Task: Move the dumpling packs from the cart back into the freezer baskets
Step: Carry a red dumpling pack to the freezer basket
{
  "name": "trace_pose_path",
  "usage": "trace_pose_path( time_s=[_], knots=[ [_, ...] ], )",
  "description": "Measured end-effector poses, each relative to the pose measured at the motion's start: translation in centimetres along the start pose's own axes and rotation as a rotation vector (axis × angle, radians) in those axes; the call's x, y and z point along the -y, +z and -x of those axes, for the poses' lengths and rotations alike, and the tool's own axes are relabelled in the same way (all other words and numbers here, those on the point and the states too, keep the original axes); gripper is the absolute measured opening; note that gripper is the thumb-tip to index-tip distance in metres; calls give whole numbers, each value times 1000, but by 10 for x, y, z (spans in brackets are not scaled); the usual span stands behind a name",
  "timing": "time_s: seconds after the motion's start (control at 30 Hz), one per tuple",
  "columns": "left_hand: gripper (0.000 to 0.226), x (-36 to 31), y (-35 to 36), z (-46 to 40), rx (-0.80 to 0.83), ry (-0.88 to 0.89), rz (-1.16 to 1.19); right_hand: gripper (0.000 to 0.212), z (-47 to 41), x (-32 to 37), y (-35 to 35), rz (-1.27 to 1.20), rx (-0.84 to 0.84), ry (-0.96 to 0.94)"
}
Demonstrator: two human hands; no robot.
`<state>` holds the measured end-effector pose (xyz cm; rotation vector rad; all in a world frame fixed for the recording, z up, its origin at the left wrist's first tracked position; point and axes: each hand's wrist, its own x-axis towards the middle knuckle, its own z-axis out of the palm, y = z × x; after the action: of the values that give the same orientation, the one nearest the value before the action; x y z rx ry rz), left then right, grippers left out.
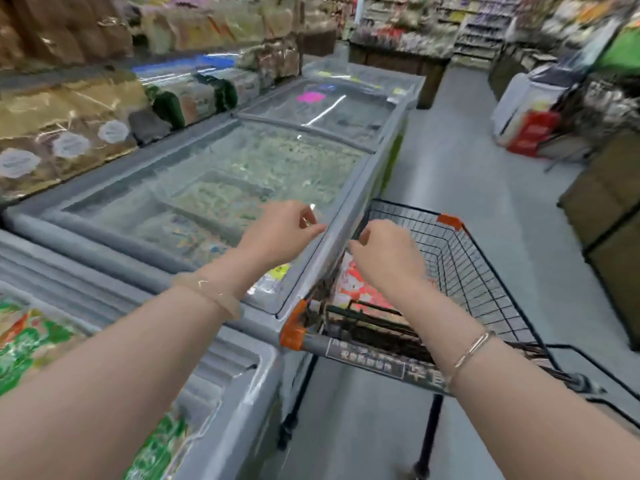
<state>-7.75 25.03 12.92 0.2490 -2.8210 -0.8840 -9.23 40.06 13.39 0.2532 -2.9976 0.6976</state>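
A red and white dumpling pack [356,289] lies in the near end of the black wire cart [485,271], which is parked against the grey chest freezer [349,209]. My right hand [384,254] hovers over that pack with its fingers curled down near the freezer rim; any contact with the pack is hidden. My left hand [284,230] is over the freezer's glass lid [242,161], fingers loosely bent and pointing at the front rim, holding nothing. Pale green packs show blurred under the glass.
A second freezer [235,382] at the near left holds green packs [20,341]. Shelves of brown packages [69,109] run behind the freezers. The cart's handle [363,358] with orange ends crosses under my right forearm. The aisle floor [467,202] runs to the right, past display stands.
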Motion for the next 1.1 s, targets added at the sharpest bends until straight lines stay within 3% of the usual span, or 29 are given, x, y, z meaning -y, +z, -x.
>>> trace_pose_path(
  time_s=[0.3, 0.43, 0.7, 0.87, 1.1],
  knots=[
    [29, -15, 99, -71, 287, -107, -10, 29, -66, -128, 15, -12, 29, 353],
    [44, -13, 144, -97, 369, -260, -109, 37, -96, -180, 40, -41, 150, 457],
    [32, -1, 213, -120, 606, -436, -299, 47, -127, -235, 93, -13, 415, 559],
    [36, 3, 234, -121, 651, -448, -277, 40, -126, -243, 109, -78, 526, 512],
    [31, 18, 249, -128, 554, -556, -253, 32, -127, -255, 121, -196, 562, 584]
  ],
)
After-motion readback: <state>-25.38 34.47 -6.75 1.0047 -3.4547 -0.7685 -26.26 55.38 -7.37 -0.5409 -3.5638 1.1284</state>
